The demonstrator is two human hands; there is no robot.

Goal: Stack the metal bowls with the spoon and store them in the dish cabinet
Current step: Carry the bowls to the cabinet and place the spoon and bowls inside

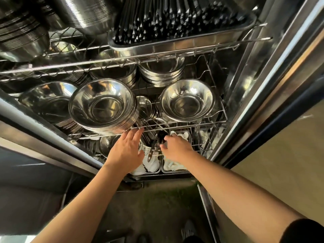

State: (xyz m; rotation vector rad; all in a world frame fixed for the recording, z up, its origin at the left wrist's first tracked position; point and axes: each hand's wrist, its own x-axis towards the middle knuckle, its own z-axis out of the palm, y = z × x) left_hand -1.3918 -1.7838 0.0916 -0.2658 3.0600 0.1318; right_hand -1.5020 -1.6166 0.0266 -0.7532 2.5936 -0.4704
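Nearest: both forearms reach up and forward into the open dish cabinet [273, 71], so the work is at the front edge of the lower rack. Left hand [127, 151] is spread, fingers [138, 133] fairly wide and laid against the front wire of the middle shelf [175, 123], just under the tall stack of metal bowls [102, 106]; it grips nothing, and my read is it's steadying the stack or bracing the rack. Right hand [175, 149] is curled, fingers narrow around something dark at the centre; I can't tell whether they actually clamp it. Between the two hands a long metal handle, likely the spoon [152, 151], stands tilted in a small steel container [145, 146], handle end toward the near side, probably so it can be pulled out by the handle. White cloths sit in trays [175, 168] below the hands, near edge. Further in, middle shelf: the tall bowl stack is left of centre, a second bowl stack [187, 100] right, a dimmer one [50, 100] far left, small cups between them. All nested mouth-up, which saves height under the next shelf. Behind those, flatter stacks [162, 72]. Farthest up: a tray of dark chopsticks [175, 23] on the top wire shelf, large basins [84, 13] left of it. Judgement: bowls are already shelved; spoon placement is the remaining bit.
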